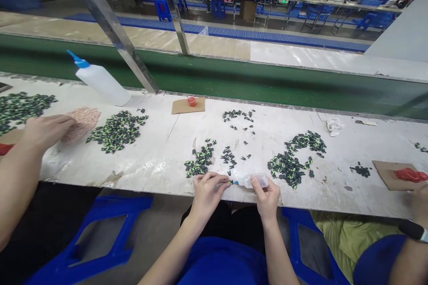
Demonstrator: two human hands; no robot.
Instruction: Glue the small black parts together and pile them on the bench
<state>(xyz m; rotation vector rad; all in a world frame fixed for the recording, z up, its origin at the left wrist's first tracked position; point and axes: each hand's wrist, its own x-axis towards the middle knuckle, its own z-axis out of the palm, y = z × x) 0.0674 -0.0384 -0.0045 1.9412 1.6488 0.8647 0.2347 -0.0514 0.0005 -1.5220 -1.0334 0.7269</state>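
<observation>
My right hand (268, 196) is closed round a small translucent squeeze bottle (249, 181), tipped on its side with its blue nozzle pointing left. The nozzle tip meets or nearly meets a tiny black-and-green part (230, 182) pinched in the fingertips of my left hand (207, 189). Just beyond my left hand lies a pile of black-and-green parts (200, 160). Small black pieces (228, 156) are scattered beside that pile. To the right of the bottle spreads a larger heap of black-and-green parts (288, 168).
A large white bottle with a blue nozzle (103, 83) stands at the back left, near a metal post (133, 60). Cardboard with a red cap-like item (191, 101) lies at the back. One person's hand (50, 129) works at pink pieces (83, 122); another person sits at right.
</observation>
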